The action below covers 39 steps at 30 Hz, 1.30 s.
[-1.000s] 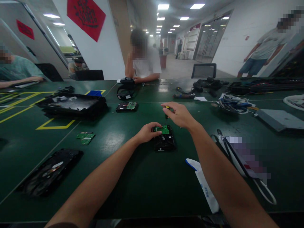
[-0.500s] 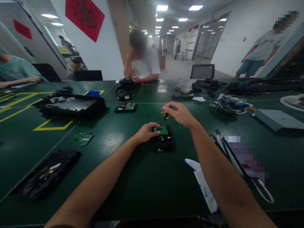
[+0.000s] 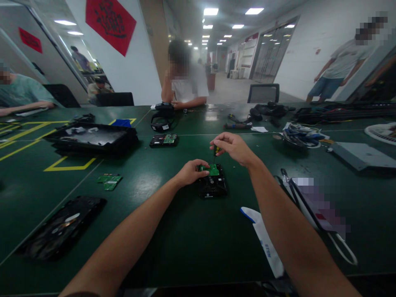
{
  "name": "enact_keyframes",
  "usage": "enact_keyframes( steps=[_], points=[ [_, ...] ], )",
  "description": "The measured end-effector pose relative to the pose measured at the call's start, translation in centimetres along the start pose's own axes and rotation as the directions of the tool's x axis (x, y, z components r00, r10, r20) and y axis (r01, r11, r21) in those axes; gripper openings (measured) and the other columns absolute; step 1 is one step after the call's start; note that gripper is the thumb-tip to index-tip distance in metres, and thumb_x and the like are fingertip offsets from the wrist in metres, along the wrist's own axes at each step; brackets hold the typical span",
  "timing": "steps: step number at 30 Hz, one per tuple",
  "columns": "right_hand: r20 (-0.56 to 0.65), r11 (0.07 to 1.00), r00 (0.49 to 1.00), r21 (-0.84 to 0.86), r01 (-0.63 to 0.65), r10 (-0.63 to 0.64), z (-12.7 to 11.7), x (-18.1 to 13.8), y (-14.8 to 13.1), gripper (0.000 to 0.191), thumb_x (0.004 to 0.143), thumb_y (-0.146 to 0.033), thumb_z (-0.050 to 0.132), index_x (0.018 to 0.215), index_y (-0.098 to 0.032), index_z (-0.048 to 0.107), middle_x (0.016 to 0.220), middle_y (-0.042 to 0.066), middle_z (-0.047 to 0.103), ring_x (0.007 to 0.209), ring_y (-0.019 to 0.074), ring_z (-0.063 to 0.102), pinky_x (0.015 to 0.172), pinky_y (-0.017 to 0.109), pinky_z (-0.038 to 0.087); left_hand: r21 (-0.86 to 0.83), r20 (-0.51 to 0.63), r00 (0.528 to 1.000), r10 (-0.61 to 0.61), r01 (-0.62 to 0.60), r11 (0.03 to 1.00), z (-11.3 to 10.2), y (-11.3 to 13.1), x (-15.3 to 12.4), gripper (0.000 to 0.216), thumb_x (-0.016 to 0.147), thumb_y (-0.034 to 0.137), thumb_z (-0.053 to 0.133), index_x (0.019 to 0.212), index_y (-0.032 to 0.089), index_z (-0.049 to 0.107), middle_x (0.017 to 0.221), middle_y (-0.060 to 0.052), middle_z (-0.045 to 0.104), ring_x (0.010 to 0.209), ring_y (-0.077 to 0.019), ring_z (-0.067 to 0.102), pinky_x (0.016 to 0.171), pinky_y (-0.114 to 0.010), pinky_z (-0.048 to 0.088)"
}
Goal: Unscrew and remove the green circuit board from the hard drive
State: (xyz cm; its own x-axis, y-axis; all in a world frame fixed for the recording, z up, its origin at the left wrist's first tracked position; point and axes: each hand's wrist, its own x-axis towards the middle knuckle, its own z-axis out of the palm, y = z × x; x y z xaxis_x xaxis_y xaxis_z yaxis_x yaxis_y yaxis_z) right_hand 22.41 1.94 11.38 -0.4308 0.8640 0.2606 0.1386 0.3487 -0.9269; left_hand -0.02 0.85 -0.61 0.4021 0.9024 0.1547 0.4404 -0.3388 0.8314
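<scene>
A black hard drive [image 3: 213, 189] lies on the green table in front of me, its green circuit board [image 3: 213, 169] facing up at the far end. My left hand [image 3: 193, 172] grips the drive's left side, fingers curled over the edge of the board. Above the board, my right hand [image 3: 232, 147] pinches the handle of a small black-and-yellow screwdriver [image 3: 216, 152]. The screwdriver stands nearly upright, its shaft pointing down at the board; whether the tip sits in a screw is too small to tell.
At left lie a loose green circuit board [image 3: 109, 181], a black drive [image 3: 62, 227] and black trays [image 3: 93, 138]. Another hard drive [image 3: 163, 140] is farther back. On the right are a white-and-blue strip [image 3: 262, 241], bundled cables [image 3: 301, 136] and a grey metal box [image 3: 363, 156]. A person [image 3: 188, 84] sits opposite.
My hands, the hard drive and the screwdriver keep almost the same place. The screwdriver handle looks slightly turned between my right fingers. In the far left background, a person has shifted.
</scene>
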Motion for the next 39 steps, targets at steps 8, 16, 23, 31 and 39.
enact_keyframes(
  steps=[8, 16, 23, 31, 39],
  points=[
    [0.016, 0.997, 0.999, 0.072, -0.034, 0.033, -0.4, 0.3, 0.4, 0.027, 0.095, -0.044, 0.056, 0.107, -0.023, 0.07, 0.105, 0.008, 0.071, 0.1, 0.0215, 0.066, 0.078, 0.036, 0.062, -0.032, 0.003, 1.0, 0.022, -0.022, 0.999, 0.1, -0.2, 0.0, 0.033, 0.081, 0.036, 0.077, 0.11, 0.021, 0.073, 0.121, -0.008, 0.068, 0.075, -0.014, 0.059, 0.069, -0.029, 0.047],
    [-0.024, 0.997, 1.0, 0.08, -0.017, 0.019, -0.1, 0.2, 0.5, 0.027, 0.085, -0.044, 0.072, 0.095, -0.021, 0.064, 0.098, 0.008, 0.072, 0.093, 0.0215, 0.069, 0.071, 0.034, 0.061, -0.027, -0.01, 0.998, 0.057, -0.057, 0.998, 0.1, 0.0, -0.2, 0.031, 0.083, 0.036, 0.075, 0.109, 0.02, 0.073, 0.123, -0.007, 0.068, 0.072, -0.0119, 0.056, 0.067, -0.028, 0.046],
    [-0.001, 0.988, 0.999, 0.147, -0.04, 0.04, -0.2, 0.5, 1.0, 0.031, 0.092, -0.049, 0.061, 0.104, -0.022, 0.07, 0.099, 0.007, 0.069, 0.096, 0.0216, 0.066, 0.074, 0.036, 0.063, -0.024, -0.007, 0.997, 0.075, -0.076, 0.997, 0.1, -0.2, -0.1, 0.03, 0.084, 0.034, 0.075, 0.11, 0.02, 0.072, 0.123, -0.007, 0.068, 0.071, -0.0114, 0.055, 0.066, -0.027, 0.046],
    [-0.041, 0.977, 0.996, 0.202, -0.064, 0.074, 0.3, 0.4, 1.1, 0.031, 0.085, -0.049, 0.072, 0.093, -0.021, 0.063, 0.097, 0.008, 0.07, 0.092, 0.0219, 0.068, 0.07, 0.035, 0.062, -0.05, -0.001, 0.997, 0.072, -0.072, 0.996, 0.1, 0.3, -0.3, 0.029, 0.085, 0.034, 0.074, 0.11, 0.02, 0.072, 0.126, -0.007, 0.067, 0.069, -0.0107, 0.053, 0.064, -0.027, 0.044],
    [0.013, 0.977, 0.998, 0.204, -0.062, 0.061, 0.3, 0.4, 1.0, 0.028, 0.09, -0.047, 0.067, 0.102, -0.023, 0.069, 0.096, 0.006, 0.069, 0.094, 0.0205, 0.066, 0.077, 0.037, 0.063, -0.019, 0.01, 0.997, 0.075, -0.075, 0.997, -0.1, 0.5, -0.3, 0.029, 0.085, 0.034, 0.074, 0.109, 0.02, 0.072, 0.125, -0.007, 0.067, 0.069, -0.0112, 0.054, 0.066, -0.027, 0.044]
  ],
)
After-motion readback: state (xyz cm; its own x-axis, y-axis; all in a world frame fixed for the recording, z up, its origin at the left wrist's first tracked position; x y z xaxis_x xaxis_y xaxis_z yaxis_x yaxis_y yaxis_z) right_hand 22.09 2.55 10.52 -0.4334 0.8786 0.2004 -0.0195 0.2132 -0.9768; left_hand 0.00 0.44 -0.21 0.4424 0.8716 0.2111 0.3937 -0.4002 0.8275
